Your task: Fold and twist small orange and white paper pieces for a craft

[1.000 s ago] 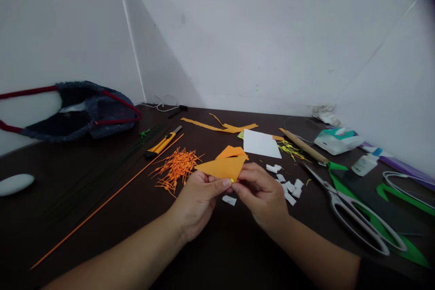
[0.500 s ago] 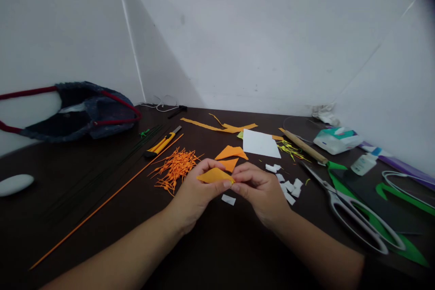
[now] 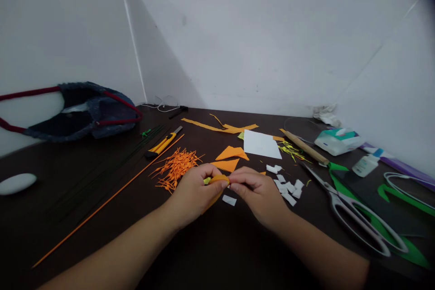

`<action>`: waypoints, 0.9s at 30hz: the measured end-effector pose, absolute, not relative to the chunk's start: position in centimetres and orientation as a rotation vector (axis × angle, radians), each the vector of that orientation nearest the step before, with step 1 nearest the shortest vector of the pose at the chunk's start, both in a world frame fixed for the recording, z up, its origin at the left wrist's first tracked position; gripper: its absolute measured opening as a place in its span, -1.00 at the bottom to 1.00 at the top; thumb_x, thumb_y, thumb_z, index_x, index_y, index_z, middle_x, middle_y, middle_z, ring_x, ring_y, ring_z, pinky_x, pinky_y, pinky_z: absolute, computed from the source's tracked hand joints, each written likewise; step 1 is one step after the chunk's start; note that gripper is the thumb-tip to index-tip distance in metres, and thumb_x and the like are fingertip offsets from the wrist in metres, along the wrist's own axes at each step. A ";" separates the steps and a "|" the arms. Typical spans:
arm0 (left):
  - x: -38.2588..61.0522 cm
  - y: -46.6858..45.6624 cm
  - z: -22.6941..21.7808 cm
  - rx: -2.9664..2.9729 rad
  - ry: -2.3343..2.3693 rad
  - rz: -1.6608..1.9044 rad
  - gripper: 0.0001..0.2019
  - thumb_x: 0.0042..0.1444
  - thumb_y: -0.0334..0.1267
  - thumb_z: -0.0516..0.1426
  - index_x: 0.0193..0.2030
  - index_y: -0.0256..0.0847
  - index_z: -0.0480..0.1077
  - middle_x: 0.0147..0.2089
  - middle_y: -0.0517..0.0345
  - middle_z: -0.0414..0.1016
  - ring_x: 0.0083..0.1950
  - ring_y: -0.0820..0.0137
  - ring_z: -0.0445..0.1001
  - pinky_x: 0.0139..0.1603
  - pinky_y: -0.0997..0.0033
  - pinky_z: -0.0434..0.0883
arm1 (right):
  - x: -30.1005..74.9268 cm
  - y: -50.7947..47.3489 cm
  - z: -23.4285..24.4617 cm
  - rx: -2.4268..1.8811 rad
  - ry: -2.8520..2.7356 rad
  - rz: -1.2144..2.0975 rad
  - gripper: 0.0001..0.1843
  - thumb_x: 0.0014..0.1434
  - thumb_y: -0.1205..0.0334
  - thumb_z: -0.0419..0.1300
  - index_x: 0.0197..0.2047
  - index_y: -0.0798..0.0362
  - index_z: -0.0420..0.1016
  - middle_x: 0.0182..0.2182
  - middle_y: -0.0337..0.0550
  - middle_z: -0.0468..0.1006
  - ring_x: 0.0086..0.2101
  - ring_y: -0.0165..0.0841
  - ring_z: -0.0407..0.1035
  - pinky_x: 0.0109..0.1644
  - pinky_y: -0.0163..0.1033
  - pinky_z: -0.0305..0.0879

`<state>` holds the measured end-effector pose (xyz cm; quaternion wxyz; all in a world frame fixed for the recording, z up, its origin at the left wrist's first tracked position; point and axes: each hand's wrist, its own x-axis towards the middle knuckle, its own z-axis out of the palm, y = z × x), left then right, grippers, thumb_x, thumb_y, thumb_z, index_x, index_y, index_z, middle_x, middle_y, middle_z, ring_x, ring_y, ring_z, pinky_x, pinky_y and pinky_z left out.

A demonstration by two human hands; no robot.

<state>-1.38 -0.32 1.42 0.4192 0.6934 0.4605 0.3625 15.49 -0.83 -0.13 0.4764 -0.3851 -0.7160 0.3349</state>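
Between my two hands is a piece of orange-yellow crepe paper, curled over the fingers. My left hand pinches it between thumb and forefinger, and part of the paper hangs below that thumb. The fingertips of my right hand are pressed together on the paper's right end, touching the left fingertips. What lies exactly between the right fingertips is hidden. Just beyond my hands are cut orange paper pieces. A small white paper slip lies on the dark table below my fingers.
Left of my hands lie a heap of orange stamens, a yellow utility knife, a long orange stick and a denim bag. To the right are white paper bits, large scissors, a glue bottle and a wipes pack.
The orange-yellow paper has turned from lying broad and flat above my left thumb to curling over and hanging down below it. Both hands stay close together in nearly the same place.
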 end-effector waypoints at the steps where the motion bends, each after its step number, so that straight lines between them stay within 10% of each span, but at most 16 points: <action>1: -1.3 -0.4 1.3 1.666 1.143 0.898 -0.85 -0.03 -0.20 0.10 -0.49 -0.22 0.30 -0.55 0.29 0.23 -0.52 0.50 0.17 -0.51 0.48 0.14 | 15.5 -0.8 -0.2 -0.937 -1.743 0.856 -0.81 0.01 0.40 0.14 -0.35 -0.06 0.53 -0.36 -0.19 0.47 -0.30 -0.37 0.37 -0.20 -0.19 0.31; 13: -1.0 -0.8 1.4 1.439 0.927 0.929 -0.89 -0.05 -0.24 0.15 -0.45 -0.23 0.34 -0.44 0.26 0.30 -0.44 0.51 0.19 -0.43 0.48 0.14 | 15.8 -0.4 -1.2 -0.878 -1.495 1.203 -0.94 -0.08 0.33 0.25 -0.45 -0.01 0.48 -0.46 -0.25 0.45 -0.42 -0.43 0.33 -0.31 -0.26 0.27; 27: -0.4 -0.6 0.5 1.744 1.097 1.006 -0.89 0.02 -0.28 0.07 -0.40 -0.17 0.43 -0.36 0.15 0.43 -0.29 0.38 0.37 -0.23 0.34 0.31 | 15.2 -0.8 -0.1 -1.151 -1.704 0.779 -0.93 -0.08 0.36 0.13 -0.55 0.06 0.37 -0.58 -0.26 0.38 -0.55 -0.46 0.25 -0.51 -0.33 0.20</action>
